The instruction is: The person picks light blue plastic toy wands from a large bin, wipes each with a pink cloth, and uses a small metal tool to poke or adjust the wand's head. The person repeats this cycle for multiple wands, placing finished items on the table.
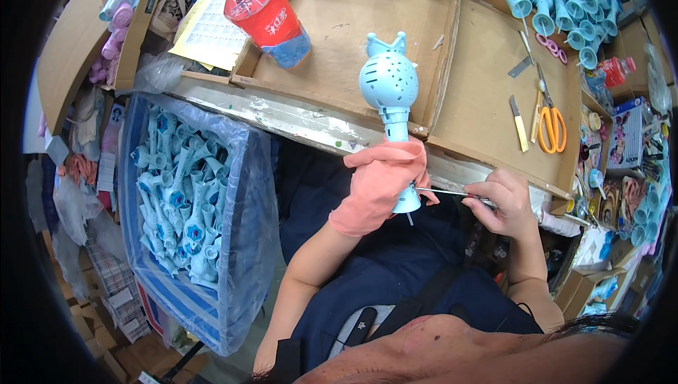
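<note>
Gripping the pale blue toy wand (392, 98) around its shaft (397, 130), my left hand (385, 179) is closed in a coral glove (361, 209), holding the piece in front of the body, its perforated ball (388, 79) in line with the cardboard tray (339, 38) beyond and its flared end (406, 205) toward me. My right hand (505, 202) pinches a thin metal tool (446, 191) whose tip meets the wand just beside the glove; from this remote seat I cannot tell whether it enters an opening. I judge the wand light, stiff and probably hollow, slick against bare skin but steadier under the glove. The slotted ball and little prongs (400, 40) look the likeliest to crack, so I would hold it low on the shaft, firm enough to resist twisting, and never squeeze the ball
</note>
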`<action>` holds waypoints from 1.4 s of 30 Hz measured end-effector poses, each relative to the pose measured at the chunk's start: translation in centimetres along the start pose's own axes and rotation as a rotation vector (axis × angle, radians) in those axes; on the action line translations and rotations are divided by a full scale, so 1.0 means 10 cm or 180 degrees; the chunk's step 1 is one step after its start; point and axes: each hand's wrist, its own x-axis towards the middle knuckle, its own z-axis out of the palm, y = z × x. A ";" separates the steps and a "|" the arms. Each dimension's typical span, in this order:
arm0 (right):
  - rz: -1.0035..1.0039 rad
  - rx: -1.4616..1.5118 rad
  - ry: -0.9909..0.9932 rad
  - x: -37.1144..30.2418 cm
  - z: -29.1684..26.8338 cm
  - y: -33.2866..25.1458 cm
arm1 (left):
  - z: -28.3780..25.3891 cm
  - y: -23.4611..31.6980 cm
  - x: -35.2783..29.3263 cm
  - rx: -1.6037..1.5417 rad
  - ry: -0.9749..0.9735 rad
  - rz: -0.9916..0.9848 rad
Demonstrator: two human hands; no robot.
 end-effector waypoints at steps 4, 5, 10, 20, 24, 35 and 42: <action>-0.0057 -0.0046 0.0043 0.01 0.00 0.00 | -0.03 -0.01 0.00 -0.0022 -0.0079 0.0067; -0.0063 -0.0052 0.0029 0.01 0.00 0.00 | -0.04 -0.02 0.00 -0.0057 -0.0092 0.0053; -0.0118 -0.0118 -0.0018 0.01 -0.02 -0.01 | -0.04 -0.02 -0.01 0.0119 -0.0017 0.0105; -0.0603 -0.0781 -0.0039 0.05 -0.07 -0.05 | -0.02 0.00 -0.02 0.0701 0.0077 0.0111; -0.0474 -0.0503 -0.0088 0.05 -0.04 0.00 | -0.06 -0.03 -0.01 0.1254 0.0135 0.0383; 0.3989 0.3258 -0.1278 -0.08 0.11 0.10 | -0.27 -0.14 0.01 0.2746 -0.0019 0.0995; 0.0880 0.0747 -0.0847 -0.10 0.15 0.02 | -0.10 -0.05 -0.06 0.1141 0.0319 0.0247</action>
